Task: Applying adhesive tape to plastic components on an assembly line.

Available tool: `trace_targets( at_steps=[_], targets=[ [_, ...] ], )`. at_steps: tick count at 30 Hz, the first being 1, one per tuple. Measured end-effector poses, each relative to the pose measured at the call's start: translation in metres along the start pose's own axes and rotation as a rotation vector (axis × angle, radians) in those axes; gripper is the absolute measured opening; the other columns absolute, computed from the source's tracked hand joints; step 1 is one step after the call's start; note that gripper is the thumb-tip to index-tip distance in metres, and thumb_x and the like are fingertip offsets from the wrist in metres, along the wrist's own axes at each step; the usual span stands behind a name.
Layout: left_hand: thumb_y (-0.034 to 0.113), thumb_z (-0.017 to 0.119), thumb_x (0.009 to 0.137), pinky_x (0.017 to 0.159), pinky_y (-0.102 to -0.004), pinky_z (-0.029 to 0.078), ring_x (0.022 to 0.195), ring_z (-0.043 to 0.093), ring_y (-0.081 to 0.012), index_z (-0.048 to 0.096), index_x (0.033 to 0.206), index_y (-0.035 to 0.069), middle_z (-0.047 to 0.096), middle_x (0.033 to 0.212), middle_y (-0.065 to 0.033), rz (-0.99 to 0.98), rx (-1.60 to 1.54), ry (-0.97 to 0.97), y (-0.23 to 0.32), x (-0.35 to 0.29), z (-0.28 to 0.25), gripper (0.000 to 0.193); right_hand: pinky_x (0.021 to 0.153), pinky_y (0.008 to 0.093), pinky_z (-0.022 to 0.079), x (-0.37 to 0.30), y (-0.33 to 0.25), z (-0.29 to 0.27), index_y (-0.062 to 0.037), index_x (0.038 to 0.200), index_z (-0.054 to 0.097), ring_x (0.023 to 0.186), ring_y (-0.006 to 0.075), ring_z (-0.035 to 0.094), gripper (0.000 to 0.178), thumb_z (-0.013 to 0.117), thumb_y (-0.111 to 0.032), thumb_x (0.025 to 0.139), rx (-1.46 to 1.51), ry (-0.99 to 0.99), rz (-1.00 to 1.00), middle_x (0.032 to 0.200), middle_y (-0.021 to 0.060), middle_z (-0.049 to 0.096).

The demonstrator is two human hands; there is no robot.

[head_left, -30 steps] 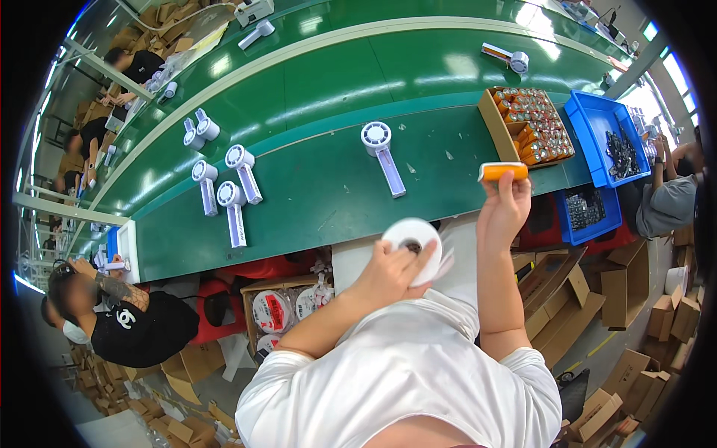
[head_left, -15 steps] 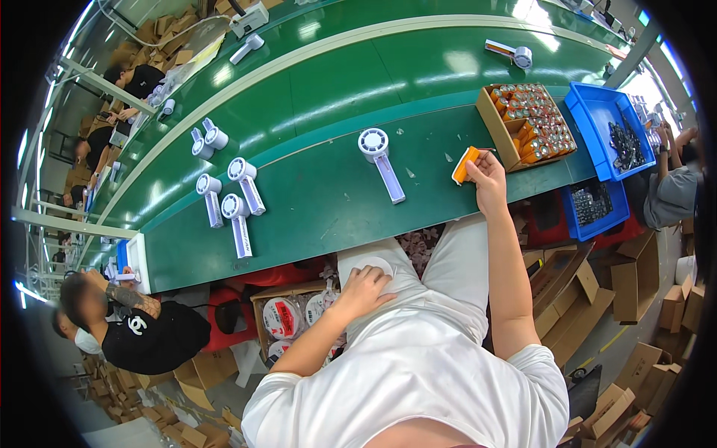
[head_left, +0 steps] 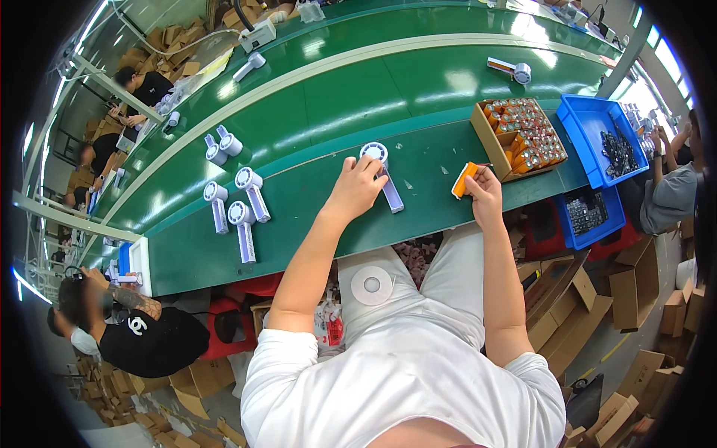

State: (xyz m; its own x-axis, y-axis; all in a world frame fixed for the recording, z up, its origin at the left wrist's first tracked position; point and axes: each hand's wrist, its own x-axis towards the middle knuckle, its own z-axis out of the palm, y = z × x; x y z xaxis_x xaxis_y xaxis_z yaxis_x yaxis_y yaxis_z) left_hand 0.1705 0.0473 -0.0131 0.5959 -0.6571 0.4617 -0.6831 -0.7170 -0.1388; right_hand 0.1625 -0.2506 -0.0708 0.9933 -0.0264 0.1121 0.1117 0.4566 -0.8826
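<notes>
My left hand reaches over the bench with bent fingers closed at the neck of a white handheld fan. The fan lies on the green bench, its round grille head away from me and its lilac-toned open handle toward me. In my right hand, held above the bench edge, is an orange battery with a pale strip along one side, pinched between thumb and fingers. A thin lead shows near its top. On my left thigh rests a white tape roll.
An open carton of orange batteries stands at the right, beside a blue bin of small black parts. Below it sits another blue bin. Several more fans lie to the left. A co-worker sits at far left.
My left hand has left the tape roll on my thigh and moved up and forward to the fan. My right hand still holds the battery, in nearly the same place.
</notes>
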Motion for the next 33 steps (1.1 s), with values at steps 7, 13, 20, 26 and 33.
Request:
trace_targets(
  at_steps=[7,13,20,26,33],
  targets=[
    [0.009,0.065,0.070,0.081,-0.0385,0.040,0.096,0.056,-0.0212,0.068,0.078,0.010,0.057,0.094,-0.0063,-0.080,0.054,-0.172,-0.004,0.036,0.013,0.009,0.076,0.0209,0.049,0.001,0.002,-0.005,0.0029,0.112,0.054,0.087,0.0090,0.060,0.028,0.066,-0.008,0.090,-0.064,-0.043,0.008,0.101,0.0055,0.062],
    [0.021,0.081,0.067,0.081,-0.0396,0.048,0.098,0.058,-0.0236,0.071,0.075,0.013,0.059,0.095,-0.0061,-0.174,-0.342,-0.536,-0.028,0.056,-0.002,0.016,0.075,0.0222,0.049,0.001,0.002,-0.001,0.0026,0.109,0.056,0.084,0.0095,0.060,0.028,0.069,-0.007,0.087,-0.026,-0.018,-0.010,0.097,0.0049,0.062],
    [0.017,0.071,0.077,0.086,-0.0320,0.048,0.096,0.061,-0.0196,0.063,0.108,0.007,0.062,0.102,-0.0087,-0.672,-0.904,0.348,-0.032,0.027,0.062,0.034,0.079,0.0229,0.049,0.003,0.002,0.000,0.0028,0.112,0.054,0.087,0.0100,0.059,0.031,0.069,-0.006,0.086,-0.068,-0.035,0.023,0.098,0.0052,0.061],
    [0.017,0.061,0.080,0.078,-0.0304,0.051,0.082,0.064,-0.0178,0.060,0.105,0.004,0.068,0.085,-0.0075,-0.618,-1.200,0.290,-0.044,0.019,0.079,0.028,0.081,0.0231,0.048,0.000,0.001,0.008,0.0039,0.123,0.050,0.088,0.0108,0.060,0.038,0.065,-0.002,0.088,-0.100,-0.036,-0.035,0.100,0.0055,0.062],
    [0.013,0.056,0.076,0.075,-0.0305,0.051,0.078,0.065,-0.0174,0.061,0.100,0.004,0.068,0.084,-0.0076,-0.418,-1.215,0.218,-0.045,0.016,0.071,0.026,0.071,0.0200,0.046,-0.011,-0.008,0.057,0.0043,0.118,0.057,0.080,0.0062,0.051,0.036,0.067,0.004,0.083,-0.384,-0.087,-0.027,0.087,-0.0006,0.053]
  ],
)
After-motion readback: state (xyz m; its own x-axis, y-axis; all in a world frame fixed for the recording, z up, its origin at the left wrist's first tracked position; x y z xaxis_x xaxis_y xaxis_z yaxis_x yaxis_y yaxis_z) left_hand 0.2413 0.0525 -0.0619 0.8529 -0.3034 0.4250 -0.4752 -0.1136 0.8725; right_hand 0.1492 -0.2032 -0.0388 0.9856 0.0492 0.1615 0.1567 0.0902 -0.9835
